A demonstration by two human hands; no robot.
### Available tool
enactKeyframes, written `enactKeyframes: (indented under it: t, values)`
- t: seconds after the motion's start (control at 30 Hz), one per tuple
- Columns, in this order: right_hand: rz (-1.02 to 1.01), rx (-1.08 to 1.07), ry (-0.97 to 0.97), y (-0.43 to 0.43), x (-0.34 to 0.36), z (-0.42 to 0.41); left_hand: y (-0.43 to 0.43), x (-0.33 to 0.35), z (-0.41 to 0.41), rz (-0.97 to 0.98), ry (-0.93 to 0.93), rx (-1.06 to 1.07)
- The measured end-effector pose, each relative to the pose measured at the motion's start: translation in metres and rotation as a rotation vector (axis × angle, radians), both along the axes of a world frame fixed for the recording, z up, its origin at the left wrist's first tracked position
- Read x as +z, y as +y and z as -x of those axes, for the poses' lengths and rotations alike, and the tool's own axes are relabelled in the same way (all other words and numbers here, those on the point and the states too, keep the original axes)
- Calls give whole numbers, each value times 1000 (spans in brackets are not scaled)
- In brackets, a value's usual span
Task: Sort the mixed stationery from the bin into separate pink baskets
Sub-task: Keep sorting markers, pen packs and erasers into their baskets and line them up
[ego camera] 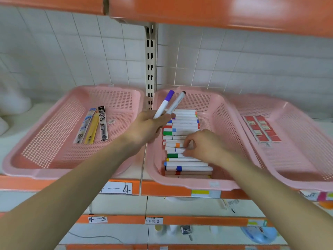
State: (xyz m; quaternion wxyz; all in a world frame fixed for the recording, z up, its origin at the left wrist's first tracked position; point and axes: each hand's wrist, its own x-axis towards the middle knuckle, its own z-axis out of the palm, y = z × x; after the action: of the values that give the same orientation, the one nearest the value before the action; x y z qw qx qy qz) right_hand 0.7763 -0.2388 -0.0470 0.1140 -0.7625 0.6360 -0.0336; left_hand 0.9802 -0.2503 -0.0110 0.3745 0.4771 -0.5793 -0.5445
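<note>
left hand [147, 127] grips two markers [164, 104] over the marker basket [189, 183]; right hand [207, 147] rests inside, grip unclear.

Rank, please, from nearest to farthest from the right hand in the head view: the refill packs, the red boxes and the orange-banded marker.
1. Orange-banded marker, in the middle basket, at the right hand.
2. Red boxes, in the right basket.
3. Refill packs, in the left basket.
</note>
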Motion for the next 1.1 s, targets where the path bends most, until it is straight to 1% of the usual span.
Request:
enactKeyframes:
  t: [0.03,0.1,0.2,0.27,0.3,0.37,0.43,0.57,0.87,0.97,1.03,1.1]
  values:
    - [12,-9,-36,0,2,1,0,1,0,4,-5,-10]
    - [91,-34,-188,2,8,5,0,2,1,7,-4,-31]
    - [307,-33,-425,6,24,9,2,4,3,7,9,-50]
    - [440,11,-512,7,34,10,4,6,4,6,-2,-56]
    - [522,52,-522,7,39,10,5,7,5,8,-18,-66]
    - [667,136,-488,6,43,12,7,9,7,14,-60,-95]
    - [731,184,-417,3,42,14,8,11,8,16,-96,-108]
    - [740,247,-319,-6,33,18,9,13,9,37,-144,-120]
    - [782,294,-274,-20,22,25,7,14,11,53,-209,-165]
    - [755,266,-272,-28,23,32,3,13,13,41,-191,-63]
    - [738,236,-264,-34,24,40,-2,12,11,36,-135,41]
    - [710,190,-249,-42,23,48,-6,12,7,47,-60,101]
